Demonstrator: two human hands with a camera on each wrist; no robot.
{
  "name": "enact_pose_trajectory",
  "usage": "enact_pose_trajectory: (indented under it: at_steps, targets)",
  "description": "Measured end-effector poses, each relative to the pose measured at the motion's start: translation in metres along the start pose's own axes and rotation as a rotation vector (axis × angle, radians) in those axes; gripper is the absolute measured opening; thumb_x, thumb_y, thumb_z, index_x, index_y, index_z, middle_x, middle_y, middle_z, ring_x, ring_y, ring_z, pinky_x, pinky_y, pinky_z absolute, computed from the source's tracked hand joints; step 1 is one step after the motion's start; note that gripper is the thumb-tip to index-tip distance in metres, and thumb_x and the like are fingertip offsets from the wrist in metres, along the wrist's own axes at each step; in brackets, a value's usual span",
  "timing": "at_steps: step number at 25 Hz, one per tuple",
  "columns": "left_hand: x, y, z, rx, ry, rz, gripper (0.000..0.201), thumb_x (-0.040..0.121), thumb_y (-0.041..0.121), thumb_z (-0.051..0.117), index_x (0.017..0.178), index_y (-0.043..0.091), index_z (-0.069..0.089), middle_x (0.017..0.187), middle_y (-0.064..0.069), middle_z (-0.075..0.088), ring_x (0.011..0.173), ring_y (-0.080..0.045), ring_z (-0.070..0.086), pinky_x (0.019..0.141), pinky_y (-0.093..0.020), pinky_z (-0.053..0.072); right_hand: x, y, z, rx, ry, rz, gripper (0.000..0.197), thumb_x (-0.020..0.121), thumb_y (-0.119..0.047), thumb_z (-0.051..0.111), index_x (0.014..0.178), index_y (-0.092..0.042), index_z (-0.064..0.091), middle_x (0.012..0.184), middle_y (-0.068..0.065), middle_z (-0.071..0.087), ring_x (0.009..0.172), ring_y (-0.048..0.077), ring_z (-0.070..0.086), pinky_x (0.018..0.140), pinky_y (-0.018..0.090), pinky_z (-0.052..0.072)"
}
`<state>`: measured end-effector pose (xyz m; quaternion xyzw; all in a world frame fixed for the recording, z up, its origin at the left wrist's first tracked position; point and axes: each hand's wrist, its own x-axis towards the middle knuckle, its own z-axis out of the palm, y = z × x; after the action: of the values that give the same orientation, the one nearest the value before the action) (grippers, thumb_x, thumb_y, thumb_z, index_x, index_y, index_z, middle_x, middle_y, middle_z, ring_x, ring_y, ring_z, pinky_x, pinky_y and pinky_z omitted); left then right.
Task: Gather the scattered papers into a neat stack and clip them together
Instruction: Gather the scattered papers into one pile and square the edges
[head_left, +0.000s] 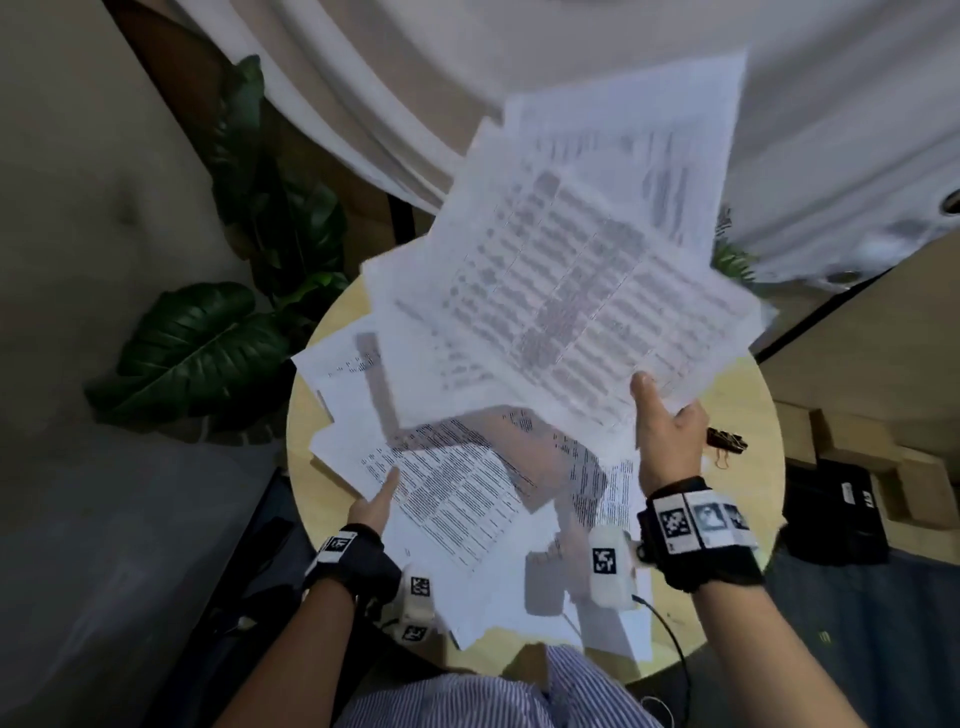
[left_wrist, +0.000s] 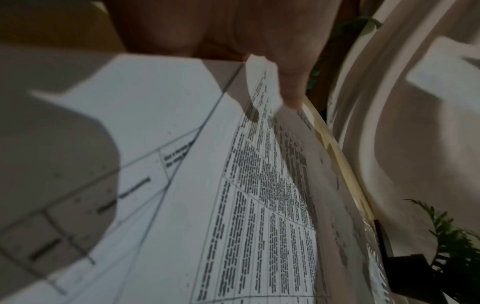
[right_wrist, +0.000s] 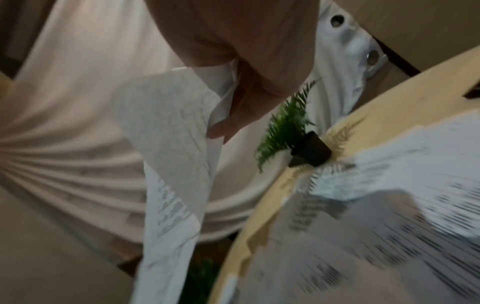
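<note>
My right hand (head_left: 670, 436) grips a fanned bunch of printed sheets (head_left: 571, 270) by their near corner, thumb on top, and holds them in the air above the round wooden table (head_left: 737, 545). The right wrist view shows those sheets (right_wrist: 171, 164) hanging from my fingers (right_wrist: 241, 111). More printed papers (head_left: 587, 499) lie scattered on the table. My left hand (head_left: 374, 506) pinches the left edge of one table sheet (head_left: 457, 499); the left wrist view shows a finger (left_wrist: 291, 78) over that sheet (left_wrist: 259, 205). A black binder clip (head_left: 727, 441) lies on the table just right of my right hand.
A small fern in a black pot (right_wrist: 310, 152) stands at the table's far edge. A large-leaf plant (head_left: 208, 343) stands left of the table, with white curtains (head_left: 519, 52) behind. Cardboard boxes (head_left: 831, 441) and a black box (head_left: 836, 509) sit on the right.
</note>
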<state>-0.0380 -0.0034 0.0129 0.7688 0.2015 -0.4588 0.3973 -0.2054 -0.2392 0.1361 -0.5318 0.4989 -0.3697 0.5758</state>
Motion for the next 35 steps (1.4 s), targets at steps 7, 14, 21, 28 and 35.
enact_pose_trajectory:
  at_steps: [7,14,21,28,35]
  targets:
    - [0.043,-0.018,-0.018,-0.996,-0.220,-0.040,0.066,0.076,0.082,0.032,0.123,0.043,0.059,0.108,0.020,0.072,0.143,-0.037,0.026,0.113,-0.063,0.014,-0.035,0.133,0.004,-0.302,0.076,0.445,0.037,0.090,-0.024,0.060,0.120,-0.004,0.058,0.117,0.020,0.064,0.108,0.038,0.060,0.094,0.050,0.050]
    - [0.005,-0.013,0.010,-0.064,-0.065,0.133,0.079,0.078,0.061,0.055,0.128,0.001,0.045,0.113,-0.021,0.056,0.112,-0.042,0.054,0.097,-0.046,0.041,-0.060,0.155,0.013,-0.510,-0.261,0.703,0.016,0.083,-0.020,0.068,0.083,-0.005,0.062,0.072,0.011,0.064,0.068,0.025,0.058,0.066,0.031,0.047]
    - [0.021,0.003,-0.025,0.072,0.137,0.136,0.043,0.100,0.034,0.036,0.096,-0.007,0.050,0.097,-0.025,0.049,0.101,-0.033,0.045,0.084,-0.034,0.030,-0.005,0.111,-0.061,-0.770,-0.093,0.116,0.026,0.090,0.001,0.055,0.111,0.013,0.062,0.115,0.030,0.062,0.110,0.039,0.058,0.093,0.040,0.044]
    - [0.011,0.006,-0.025,0.104,0.151,0.264,0.049,0.093,0.034,0.053,0.057,0.011,0.029,0.058,-0.007,0.025,0.055,-0.023,0.030,0.066,-0.030,0.026,0.028,0.061,-0.061,-0.334,-0.254,0.207,0.030,0.090,-0.024,0.062,0.097,0.005,0.063,0.077,0.015,0.069,0.077,0.019,0.061,0.088,0.045,0.047]
    - [0.011,-0.005,-0.024,0.168,0.092,0.061,0.033,0.097,0.012,0.045,0.124,-0.005,0.055,0.130,-0.024,0.055,0.116,-0.018,0.059,0.092,-0.027,0.042,0.000,0.092,-0.036,-0.428,-0.551,0.393,0.035,0.091,-0.029,0.060,0.122,-0.014,0.055,0.107,0.002,0.065,0.099,0.021,0.059,0.096,0.037,0.041]
